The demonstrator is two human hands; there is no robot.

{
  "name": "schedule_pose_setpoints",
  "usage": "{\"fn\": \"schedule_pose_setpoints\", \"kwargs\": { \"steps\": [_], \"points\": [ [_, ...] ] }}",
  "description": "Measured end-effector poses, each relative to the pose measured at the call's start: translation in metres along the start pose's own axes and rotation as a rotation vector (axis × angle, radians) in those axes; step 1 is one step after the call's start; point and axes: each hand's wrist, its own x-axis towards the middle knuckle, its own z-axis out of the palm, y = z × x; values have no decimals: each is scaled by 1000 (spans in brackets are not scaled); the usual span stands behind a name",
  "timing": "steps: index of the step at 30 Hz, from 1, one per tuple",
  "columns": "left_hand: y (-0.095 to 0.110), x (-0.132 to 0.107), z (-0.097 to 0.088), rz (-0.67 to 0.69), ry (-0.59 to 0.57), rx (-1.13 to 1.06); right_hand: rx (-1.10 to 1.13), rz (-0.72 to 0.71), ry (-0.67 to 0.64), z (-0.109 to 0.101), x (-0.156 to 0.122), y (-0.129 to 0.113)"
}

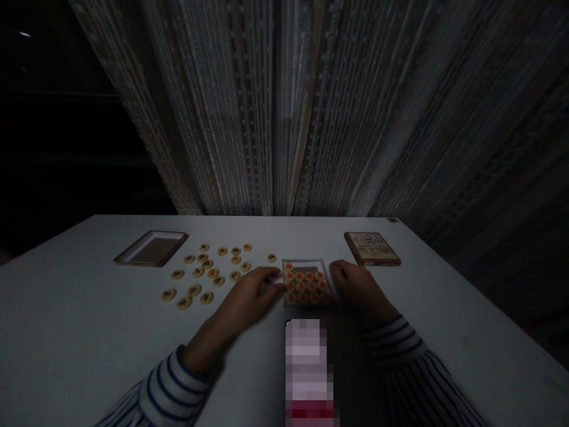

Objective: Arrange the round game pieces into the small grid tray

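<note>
Blocks blur the pink object [306,363] on the near side of the hands [255,292]; the bottom edge crops it and the striped sleeves [175,382]. Characters on the loose discs [194,290] left of the hands are too small to read.

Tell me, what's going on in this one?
A person has the left hand and right hand at opposite sides of a small tray, partly filled with round red-marked pieces. More loose pieces, mostly dark-marked, lie scattered to the left. Farther back are an open box on the left and a patterned box on the right.
</note>
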Motion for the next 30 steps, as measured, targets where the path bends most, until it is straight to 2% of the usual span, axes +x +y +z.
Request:
{"fn": "schedule_pose_setpoints", "kwargs": {
  "steps": [3, 7, 14, 30],
  "points": [
    [-6, -8, 17, 44, -23, -80, 11, -13, -47, 5, 1, 1],
    [-12, -12, 27, 100, -60, -132, 41, -10, -63, 7, 1, -1],
    [-15, -11, 30, 140, -110, -106, 66, -16, -68, 9, 0, -2],
    [-19, -11, 33, 155, -78, -114, 80, 16, -102, 8, -1, -5]
  ]
}}
